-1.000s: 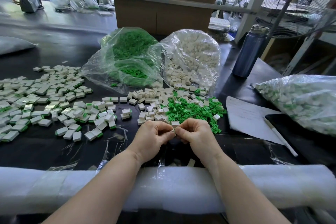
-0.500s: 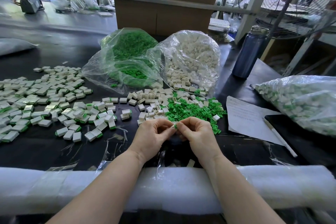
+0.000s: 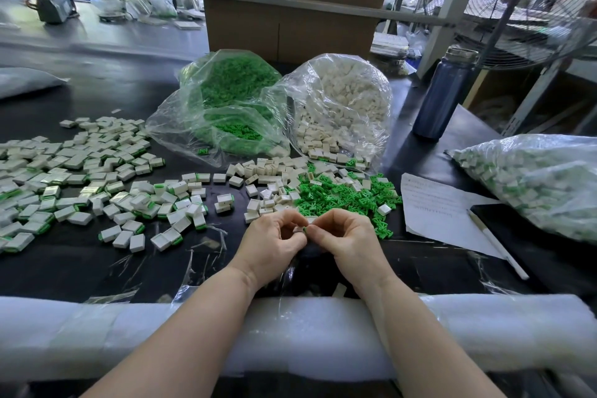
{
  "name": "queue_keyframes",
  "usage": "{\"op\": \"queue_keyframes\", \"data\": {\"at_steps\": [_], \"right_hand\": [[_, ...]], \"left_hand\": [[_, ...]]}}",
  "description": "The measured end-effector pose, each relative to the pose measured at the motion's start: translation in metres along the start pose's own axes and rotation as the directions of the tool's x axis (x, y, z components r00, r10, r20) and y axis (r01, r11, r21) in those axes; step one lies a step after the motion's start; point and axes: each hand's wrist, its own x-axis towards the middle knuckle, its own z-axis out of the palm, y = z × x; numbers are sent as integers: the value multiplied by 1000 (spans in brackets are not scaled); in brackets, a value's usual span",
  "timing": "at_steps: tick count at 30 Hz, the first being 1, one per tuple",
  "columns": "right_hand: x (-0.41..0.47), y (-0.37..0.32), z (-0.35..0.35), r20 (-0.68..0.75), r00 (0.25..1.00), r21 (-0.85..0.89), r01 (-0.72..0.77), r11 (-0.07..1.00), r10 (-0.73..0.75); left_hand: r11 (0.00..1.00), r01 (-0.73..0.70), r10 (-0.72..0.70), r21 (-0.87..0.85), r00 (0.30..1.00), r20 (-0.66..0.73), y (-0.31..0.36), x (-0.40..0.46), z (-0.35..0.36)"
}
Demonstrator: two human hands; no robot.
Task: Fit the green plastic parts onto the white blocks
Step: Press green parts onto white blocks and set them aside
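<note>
Pinching a white block (image 3: 298, 229), the left hand (image 3: 271, 244) meets the right hand (image 3: 347, 241), which pinches a green part (image 3: 305, 229) against it, above the surface (image 3: 80, 268). Both pieces appear light, rigid and smooth; fingertip grip on side faces is advisable, leaving the mating end clear.

Just beyond the grip, loose green parts (image 3: 339, 195) and white blocks (image 3: 268, 178) crowd the desk (image 3: 80, 265). Left of the grip lies bare desk, then fitted blocks (image 3: 135, 203). Right sits paper (image 3: 433, 207); behind, foam padding (image 3: 323, 333).
</note>
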Motion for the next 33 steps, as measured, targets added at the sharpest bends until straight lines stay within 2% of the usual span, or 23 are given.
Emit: {"op": "queue_keyframes", "data": {"at_steps": [7, 15, 24, 33], "right_hand": [[0, -1, 0, 13, 1000, -28, 0, 1000, 0], [2, 2, 0, -9, 999, 3, 37, 999, -37], [2, 1, 0, 182, 983, 71, 9, 997, -22], [2, 4, -3, 210, 978, 124, -32, 992, 6]], "left_hand": [[1000, -10, 10, 1, 999, 43, 2, -2, -1], [992, -1, 3, -130, 1000, 15, 2, -1, -2], [982, -54, 62, -179, 997, 41, 0, 0, -1], [983, -89, 110, -158, 986, 128, 2, -1, -1]]}}
